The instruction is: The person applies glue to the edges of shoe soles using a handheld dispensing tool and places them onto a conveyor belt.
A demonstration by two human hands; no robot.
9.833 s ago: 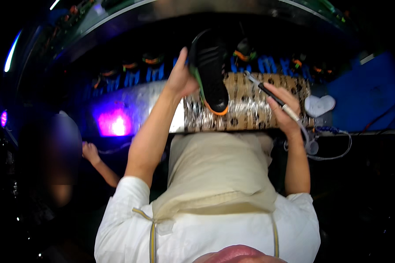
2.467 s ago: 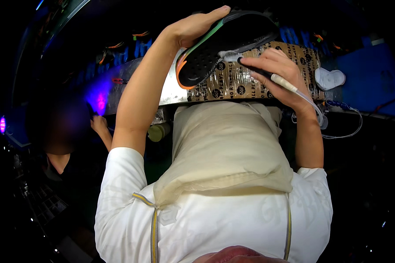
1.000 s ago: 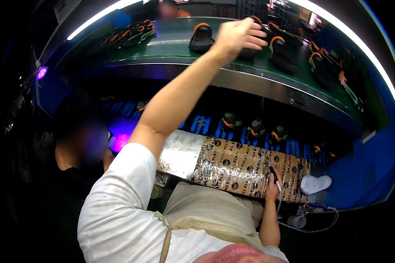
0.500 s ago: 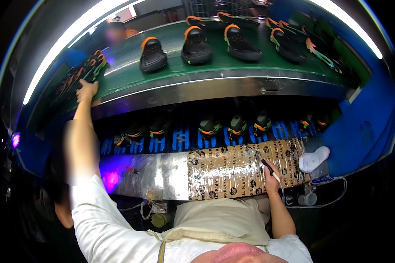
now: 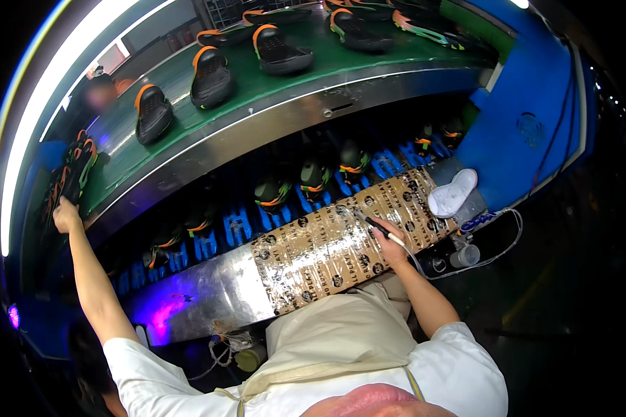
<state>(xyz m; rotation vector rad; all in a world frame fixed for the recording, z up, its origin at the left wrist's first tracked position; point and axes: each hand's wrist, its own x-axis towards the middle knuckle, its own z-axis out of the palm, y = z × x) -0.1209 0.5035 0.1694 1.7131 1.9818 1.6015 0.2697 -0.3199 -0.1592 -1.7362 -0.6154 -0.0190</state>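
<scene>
At the left end of the green conveyor belt, my left hand is closed on the near end of a black shoe sole with orange and green edging. It lies among several similar soles, and part of my fingers is hidden. My right hand rests over a bench top covered in printed brown paper and clear film. Between its fingers is a slim black pen-shaped tool with a pale tip and a white hose running off behind it.
Further black soles with orange rims stand along the belt. Below its metal edge, dark shoe uppers sit by blue holders. A white shoe-shaped form lies at the bench's right end, near a small clear cup.
The view has turned, so the belt and bench now slope up to the right. My left hand has closed on a sole at the belt's left end. The right hand still holds the tool.
</scene>
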